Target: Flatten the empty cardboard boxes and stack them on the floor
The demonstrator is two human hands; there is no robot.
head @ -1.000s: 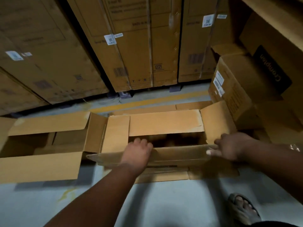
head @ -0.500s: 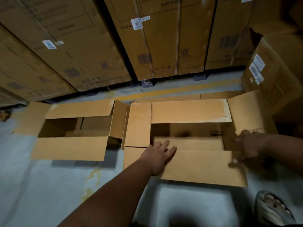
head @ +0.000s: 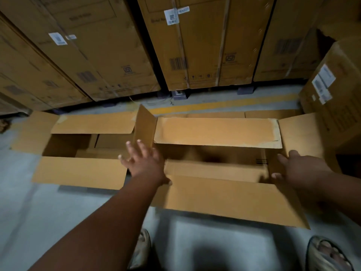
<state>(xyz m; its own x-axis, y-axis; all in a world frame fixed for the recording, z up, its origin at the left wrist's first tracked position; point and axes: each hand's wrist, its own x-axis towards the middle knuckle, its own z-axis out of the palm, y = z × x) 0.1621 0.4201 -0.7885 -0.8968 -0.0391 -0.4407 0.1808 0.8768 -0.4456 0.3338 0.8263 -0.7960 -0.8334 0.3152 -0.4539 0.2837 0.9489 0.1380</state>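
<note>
Two open, empty cardboard boxes stand side by side on the grey floor. The right box (head: 224, 194) has all its flaps spread outward, the near flap lying toward me. My left hand (head: 143, 160) hovers with fingers spread over that box's left end, by its upright left flap (head: 145, 125). My right hand (head: 298, 169) reaches, fingers apart, to the box's right end near the right flap (head: 298, 133). Neither hand grips anything. The left box (head: 80, 169) stands open beside it, flaps out.
Tall sealed cartons (head: 195, 45) on pallet feet line the back. A labelled carton (head: 332, 98) stands at the right. A yellow line (head: 224, 105) runs along the floor behind the boxes. My sandalled feet (head: 328, 255) are at the bottom edge.
Both hands have let go of the right box's near flap, which now lies folded outward. My left hand has moved to the left flap, my right hand toward the right end.
</note>
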